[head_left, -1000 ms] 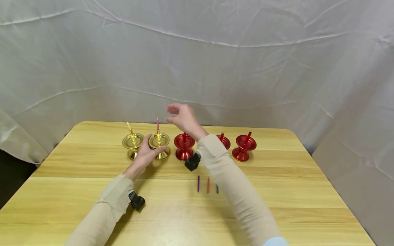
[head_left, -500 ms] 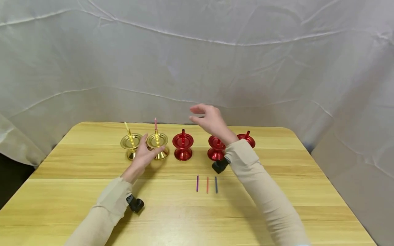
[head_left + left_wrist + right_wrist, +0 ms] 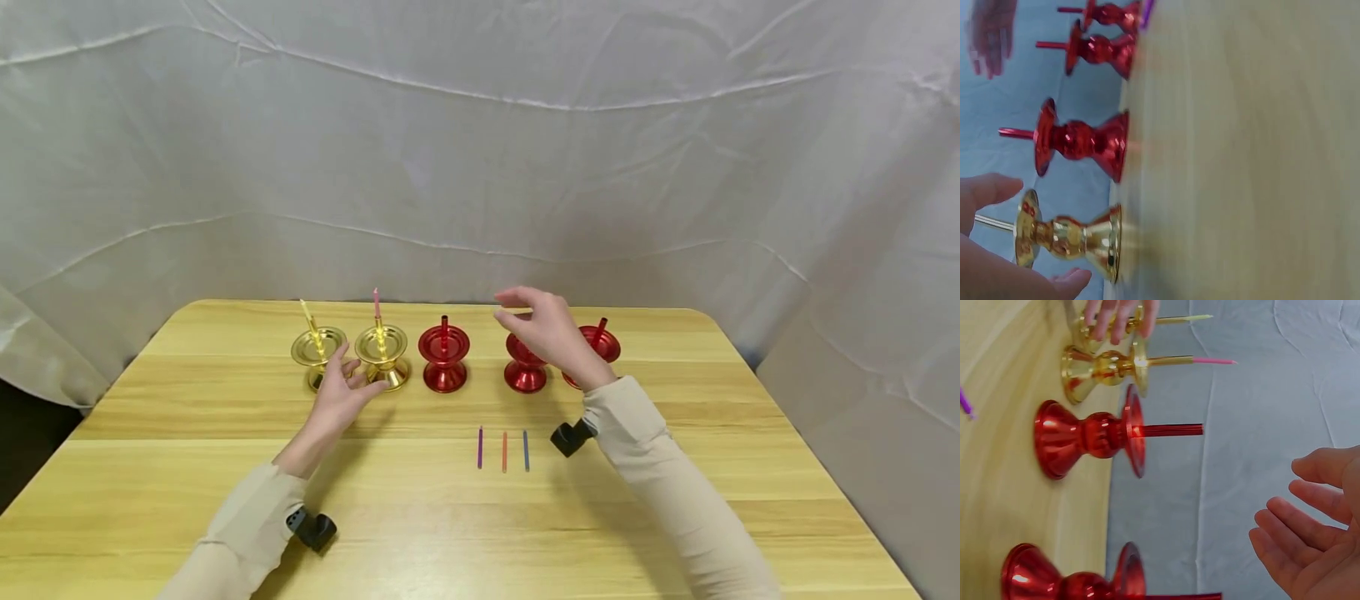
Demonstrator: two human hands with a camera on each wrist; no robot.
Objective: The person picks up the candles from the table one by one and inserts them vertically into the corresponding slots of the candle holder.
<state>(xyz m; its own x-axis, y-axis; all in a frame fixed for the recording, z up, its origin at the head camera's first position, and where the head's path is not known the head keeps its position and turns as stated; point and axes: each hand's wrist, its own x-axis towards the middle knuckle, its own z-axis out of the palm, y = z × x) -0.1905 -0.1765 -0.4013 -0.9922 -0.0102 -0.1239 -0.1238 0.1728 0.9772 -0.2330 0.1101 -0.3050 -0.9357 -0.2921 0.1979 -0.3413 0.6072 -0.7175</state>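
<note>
Both hands have drawn back — my left hand [image 3: 339,393], fingers relaxed, off the gold holder [image 3: 382,357]; right hand [image 3: 551,333] open, empty, over the red holders [image 3: 525,367].

Table [image 3: 750,500]: five candle holders in one row toward 12 o'clock.
First holder [image 3: 318,353], at the 9 o'clock end; second holder [image 3: 382,353] just at its 3 o'clock.
Third holder [image 3: 444,353], fourth holder [image 3: 524,372], fifth holder [image 3: 600,343] follow toward 3 o'clock.
Three loose candles [image 3: 503,451] side by side at 6 o'clock of the third-to-fourth gap.
Left hand [image 3: 337,398] at 6 o'clock of the first two holders.
Right hand [image 3: 551,332] above the fourth and fifth.
</note>
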